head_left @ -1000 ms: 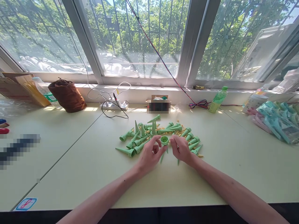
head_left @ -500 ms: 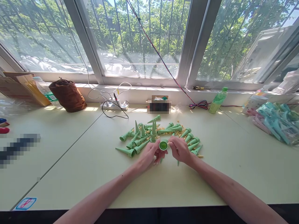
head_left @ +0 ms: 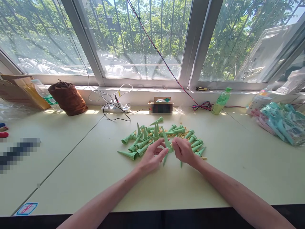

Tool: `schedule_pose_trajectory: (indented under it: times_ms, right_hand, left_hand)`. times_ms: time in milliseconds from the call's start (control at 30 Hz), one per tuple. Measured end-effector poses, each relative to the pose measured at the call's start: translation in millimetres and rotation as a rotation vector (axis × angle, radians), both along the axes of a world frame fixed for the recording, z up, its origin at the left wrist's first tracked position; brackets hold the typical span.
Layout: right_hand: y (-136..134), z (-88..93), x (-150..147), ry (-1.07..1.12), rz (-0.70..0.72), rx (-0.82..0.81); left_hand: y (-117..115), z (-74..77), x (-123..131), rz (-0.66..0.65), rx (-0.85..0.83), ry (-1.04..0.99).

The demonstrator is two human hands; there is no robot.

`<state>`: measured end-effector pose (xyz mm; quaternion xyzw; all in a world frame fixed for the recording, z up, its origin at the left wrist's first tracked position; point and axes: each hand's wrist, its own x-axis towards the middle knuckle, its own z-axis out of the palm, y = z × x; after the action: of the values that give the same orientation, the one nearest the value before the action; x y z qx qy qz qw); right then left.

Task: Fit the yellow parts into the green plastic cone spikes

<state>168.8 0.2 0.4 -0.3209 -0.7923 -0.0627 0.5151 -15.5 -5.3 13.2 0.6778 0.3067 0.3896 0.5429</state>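
Note:
My left hand point(head_left: 153, 156) has thumb and fingers round the wide capped end of a green plastic watering spike point(head_left: 166, 139), whose tip points up and slightly left. Close against the spike's right side, my right hand point(head_left: 183, 149) is closed in a pinch. A small pale yellow peg point(head_left: 171, 145) shows at its fingertips, touching the spike near the cap. Several more green spikes point(head_left: 143, 147) lie around and behind both hands, and a few stand upright on their caps. Small yellow pegs point(head_left: 185, 135) are scattered among them.
At the back stand a brown pouch point(head_left: 68, 98), a power strip point(head_left: 116, 107) with cables, a small box point(head_left: 161, 107) and a green bottle point(head_left: 221, 101). Bagged teal items point(head_left: 283, 122) lie at the right. The table's front edge point(head_left: 140, 211) runs below my forearms.
The spike in my left hand has turned from showing its round cap end toward me to standing tip up. My left fingers have shifted round it; my right hand stays pinched beside it.

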Motion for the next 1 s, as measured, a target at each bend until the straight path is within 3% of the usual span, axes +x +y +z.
schedule_pose_trajectory:
  times_ms: [300,633,833,933,1000]
  right_hand:
    - [-1,-1.3,-2,-0.027,-0.005,0.018]
    - [-4,-8.9,-3,0.009,-0.09,-0.008]
    - [-3,-3.5,-1,0.091,-0.12,-0.047]
    - [-4,-2.3,1,0.082,-0.094,-0.047]
    - [-4,-1.9,1,0.053,-0.072,-0.036]
  left_hand:
    - [-3,2.7,3,-0.031,0.056,0.06]
    - [4,-7.5,2,0.14,0.459,0.186]
    - [1,-2.6,4,0.308,0.357,0.17]
    - [2,-2.9,3,0.235,0.299,0.193]
    - [3,-5.3,2,0.139,0.162,0.188]
